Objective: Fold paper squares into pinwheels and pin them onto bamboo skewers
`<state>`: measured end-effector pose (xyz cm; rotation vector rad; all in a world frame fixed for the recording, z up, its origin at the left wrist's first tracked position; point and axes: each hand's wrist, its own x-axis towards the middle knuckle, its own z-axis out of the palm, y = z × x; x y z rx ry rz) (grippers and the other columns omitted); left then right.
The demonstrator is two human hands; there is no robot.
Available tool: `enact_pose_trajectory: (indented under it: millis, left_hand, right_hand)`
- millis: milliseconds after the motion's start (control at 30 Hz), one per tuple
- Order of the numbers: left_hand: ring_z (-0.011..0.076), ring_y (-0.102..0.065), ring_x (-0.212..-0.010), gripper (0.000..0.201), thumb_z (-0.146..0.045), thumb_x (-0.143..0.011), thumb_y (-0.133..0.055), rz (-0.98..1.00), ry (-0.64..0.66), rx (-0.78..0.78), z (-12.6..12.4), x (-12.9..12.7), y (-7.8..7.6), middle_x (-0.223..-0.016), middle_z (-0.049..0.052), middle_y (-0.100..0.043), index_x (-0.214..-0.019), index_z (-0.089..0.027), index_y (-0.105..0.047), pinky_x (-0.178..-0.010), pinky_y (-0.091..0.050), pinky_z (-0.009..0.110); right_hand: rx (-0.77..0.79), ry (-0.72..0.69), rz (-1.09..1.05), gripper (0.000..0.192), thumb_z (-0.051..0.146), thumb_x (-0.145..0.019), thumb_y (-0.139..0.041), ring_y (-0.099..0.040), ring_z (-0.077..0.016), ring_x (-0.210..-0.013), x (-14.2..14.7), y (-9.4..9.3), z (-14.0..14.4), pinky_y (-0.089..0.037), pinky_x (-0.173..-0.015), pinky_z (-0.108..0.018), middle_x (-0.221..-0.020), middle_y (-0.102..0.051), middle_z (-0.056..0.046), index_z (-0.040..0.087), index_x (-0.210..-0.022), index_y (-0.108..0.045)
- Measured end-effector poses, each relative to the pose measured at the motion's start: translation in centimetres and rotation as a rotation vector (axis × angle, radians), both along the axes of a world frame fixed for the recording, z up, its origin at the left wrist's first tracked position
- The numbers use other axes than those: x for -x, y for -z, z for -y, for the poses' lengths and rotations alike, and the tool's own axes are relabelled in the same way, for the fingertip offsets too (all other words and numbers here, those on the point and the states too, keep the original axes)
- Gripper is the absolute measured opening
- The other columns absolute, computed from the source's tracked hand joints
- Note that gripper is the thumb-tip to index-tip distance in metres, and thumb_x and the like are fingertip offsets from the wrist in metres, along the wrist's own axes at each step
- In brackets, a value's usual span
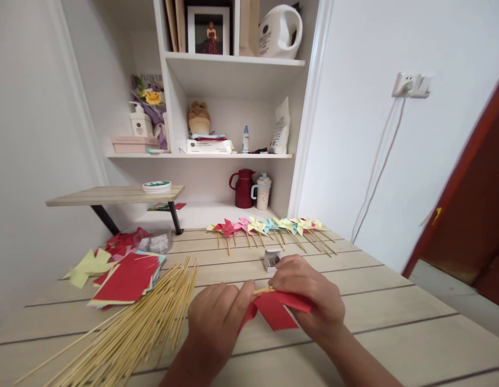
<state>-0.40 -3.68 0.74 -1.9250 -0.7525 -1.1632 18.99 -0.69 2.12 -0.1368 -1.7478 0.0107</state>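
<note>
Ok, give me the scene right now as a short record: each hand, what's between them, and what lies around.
Left hand: holds red paper
Right hand: holds the same paper's other side
Between hands: part of a yellowish stick
Left of hands: loose sticks, paper stack
Beyond hands: small box, row of pinwheels
Shelf unit: dark red jug, speckled cup

Head-worn, looking forward and down from the near side of the worktop (394,322). Set close behind and above the left hand (217,320) and right hand (312,295), with both low in view. Reaching over the far edge to the shelves (233,62) and, past the right edge, to the wall (362,134). Wide in field.
</note>
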Motion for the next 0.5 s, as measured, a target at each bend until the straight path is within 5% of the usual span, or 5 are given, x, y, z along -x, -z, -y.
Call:
enact_pose_trajectory:
  millis: [167, 400, 500]
  left_hand:
    - [0.0136, -0.055, -0.054, 0.018, -0.017, -0.096, -0.054, -0.008, 0.038, 0.013, 0.11, 0.28, 0.06, -0.061, -0.001, -0.062, -0.111, -0.012, -0.063, -0.054, -0.036, 0.029]
    - [0.0117, -0.055, -0.049, 0.013, -0.019, -0.096, -0.056, 0.059, 0.032, 0.039, -0.17, 0.02, -0.08, -0.057, -0.003, -0.061, -0.100, -0.016, -0.068, -0.051, -0.038, 0.026]
    - [0.0120, -0.062, -0.057, 0.017, -0.019, -0.096, -0.054, 0.233, 0.107, 0.208, -0.54, -0.25, 0.52, -0.067, -0.001, -0.069, -0.099, -0.020, -0.070, -0.055, -0.044, 0.024]
  right_hand:
    - [0.026, 0.009, -0.030, 0.046, 0.010, -0.082, -0.071, -0.067, -0.0213, -0.071, -0.07, 0.46, -0.54, -0.056, -0.070, -0.043, -0.085, -0.075, -0.006, 0.029, -0.123, -0.063]
    - [0.130, -0.033, -0.057, 0.023, 0.021, -0.089, -0.067, -0.065, -0.0216, -0.070, -0.33, 0.51, -0.60, -0.055, -0.069, -0.042, -0.081, -0.073, -0.007, 0.027, -0.111, -0.069]
    - [0.195, -0.035, -0.079, 0.013, 0.021, -0.090, -0.066, -0.065, -0.0213, -0.069, -0.29, 0.73, -0.85, -0.055, -0.069, -0.042, -0.078, -0.072, -0.006, 0.026, -0.100, -0.071]
